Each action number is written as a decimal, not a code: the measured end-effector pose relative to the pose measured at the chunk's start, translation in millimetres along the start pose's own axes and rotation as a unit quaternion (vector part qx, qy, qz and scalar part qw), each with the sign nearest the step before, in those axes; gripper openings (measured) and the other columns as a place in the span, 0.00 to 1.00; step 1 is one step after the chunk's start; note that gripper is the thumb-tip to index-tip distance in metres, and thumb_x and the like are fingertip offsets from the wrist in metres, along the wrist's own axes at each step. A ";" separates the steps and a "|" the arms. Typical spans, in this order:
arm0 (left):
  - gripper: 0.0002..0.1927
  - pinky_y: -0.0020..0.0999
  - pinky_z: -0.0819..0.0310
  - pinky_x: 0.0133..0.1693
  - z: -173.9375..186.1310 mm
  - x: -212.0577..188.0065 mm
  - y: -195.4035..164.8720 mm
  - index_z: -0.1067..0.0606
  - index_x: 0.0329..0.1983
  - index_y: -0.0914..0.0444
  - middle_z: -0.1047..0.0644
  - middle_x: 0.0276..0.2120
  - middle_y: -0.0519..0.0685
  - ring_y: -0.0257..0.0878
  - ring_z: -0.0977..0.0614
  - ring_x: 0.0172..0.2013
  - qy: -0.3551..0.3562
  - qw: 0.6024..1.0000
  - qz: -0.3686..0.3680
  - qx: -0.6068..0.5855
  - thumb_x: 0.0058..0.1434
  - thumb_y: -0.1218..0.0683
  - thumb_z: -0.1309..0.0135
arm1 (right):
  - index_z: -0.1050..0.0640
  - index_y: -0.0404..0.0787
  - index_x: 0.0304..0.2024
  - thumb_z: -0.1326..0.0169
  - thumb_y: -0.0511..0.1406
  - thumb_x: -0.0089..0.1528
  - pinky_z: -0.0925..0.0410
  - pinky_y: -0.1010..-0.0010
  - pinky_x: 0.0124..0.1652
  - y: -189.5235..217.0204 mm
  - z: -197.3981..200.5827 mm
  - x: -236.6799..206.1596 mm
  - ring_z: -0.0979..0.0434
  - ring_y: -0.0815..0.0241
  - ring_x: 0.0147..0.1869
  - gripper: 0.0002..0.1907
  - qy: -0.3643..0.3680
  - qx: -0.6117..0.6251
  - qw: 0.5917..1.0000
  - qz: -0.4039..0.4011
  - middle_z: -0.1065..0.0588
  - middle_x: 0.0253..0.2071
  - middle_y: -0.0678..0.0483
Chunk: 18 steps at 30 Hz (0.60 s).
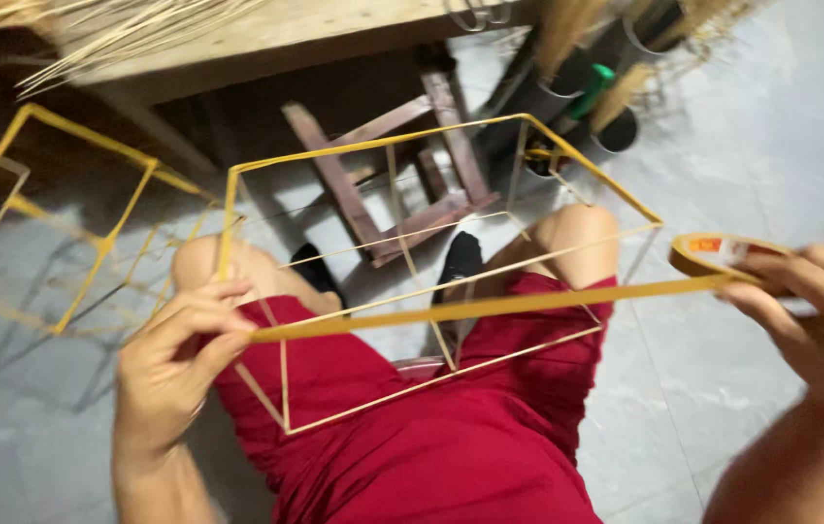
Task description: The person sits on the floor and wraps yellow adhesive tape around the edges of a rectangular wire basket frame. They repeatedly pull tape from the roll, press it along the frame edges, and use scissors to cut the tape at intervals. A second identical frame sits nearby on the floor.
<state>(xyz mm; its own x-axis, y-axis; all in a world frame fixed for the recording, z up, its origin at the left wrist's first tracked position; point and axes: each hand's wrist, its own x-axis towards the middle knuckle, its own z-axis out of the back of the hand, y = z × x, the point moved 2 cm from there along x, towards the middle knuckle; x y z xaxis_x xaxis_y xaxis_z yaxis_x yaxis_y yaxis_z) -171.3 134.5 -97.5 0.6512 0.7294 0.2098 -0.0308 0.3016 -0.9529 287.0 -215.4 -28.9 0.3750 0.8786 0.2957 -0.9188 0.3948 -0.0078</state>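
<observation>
Starting at the far left, we see a second box-shaped frame of thin sticks wrapped in yellow tape (72, 209) lying on the grey tiled floor (752, 165), blurred, beneath the edge of a pale wooden workbench (286, 34) with loose straw-coloured splints (131, 29) spread over it. Our left hand (179, 359) comes next, low in the view, fingers curled shut around the near left corner of a cuboid frame of thin bamboo sticks (431, 291), pinching the free end of a long strip of yellow adhesive tape (490, 309) against that corner. The frame rests tilted over our lap, above the dark red shorts (431, 446), with both bare knees showing through its open sides; its upper edges are already yellow, while the lower sticks look bare and pale. Behind it, on the floor between our feet, stands a small reddish-brown wooden stool (402, 175). Farther back stand dark cylindrical tubes (567, 87) holding bundles of splints. The strip runs taut across the frame's front to the right, touching it, up to a flat roll of yellow tape (713, 254). Our right hand (820, 301) grips that roll, fingers wrapped over its rim, held just clear of the frame's right end.
</observation>
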 end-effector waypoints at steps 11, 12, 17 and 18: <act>0.03 0.36 0.29 0.60 -30.1 -9.6 -6.9 0.25 0.37 0.69 0.22 0.38 0.51 0.49 0.20 0.59 -0.027 1.000 0.013 0.011 0.68 0.63 0.45 | 0.16 0.46 0.43 0.31 0.45 0.65 0.45 0.71 0.52 -18.6 -37.8 26.5 0.30 0.68 0.35 0.12 -0.079 0.114 0.990 -0.034 0.26 0.29 0.64; 0.03 0.37 0.28 0.61 -30.9 -10.6 -7.0 0.25 0.37 0.69 0.23 0.37 0.51 0.49 0.20 0.59 -0.029 0.999 0.015 0.011 0.68 0.63 0.45 | 0.16 0.46 0.42 0.31 0.45 0.65 0.45 0.71 0.52 -18.0 -37.7 28.1 0.30 0.68 0.36 0.12 -0.083 0.118 0.989 -0.034 0.26 0.29 0.64; 0.05 0.36 0.28 0.59 -31.9 -11.9 -8.7 0.25 0.37 0.69 0.22 0.36 0.51 0.49 0.20 0.58 -0.038 0.998 0.017 0.036 0.70 0.62 0.46 | 0.15 0.47 0.42 0.32 0.44 0.65 0.45 0.70 0.53 -14.2 -41.1 39.3 0.30 0.68 0.36 0.11 -0.082 0.133 0.987 -0.038 0.27 0.27 0.64; 0.05 0.35 0.28 0.59 -32.2 -11.7 -9.4 0.25 0.37 0.69 0.22 0.36 0.50 0.49 0.19 0.58 -0.038 0.998 0.015 0.044 0.70 0.62 0.46 | 0.15 0.47 0.42 0.32 0.44 0.65 0.45 0.70 0.52 -13.6 -42.2 40.8 0.30 0.68 0.35 0.10 -0.079 0.135 0.987 -0.038 0.27 0.28 0.64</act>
<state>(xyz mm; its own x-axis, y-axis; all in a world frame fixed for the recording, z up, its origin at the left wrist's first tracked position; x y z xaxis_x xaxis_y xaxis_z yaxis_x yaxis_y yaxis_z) -154.2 103.3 -98.0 0.5889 0.7830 0.2002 -0.1191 0.3292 -0.9367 320.0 -173.6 -57.1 0.4402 0.7878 0.4308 -0.8959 0.3536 0.2689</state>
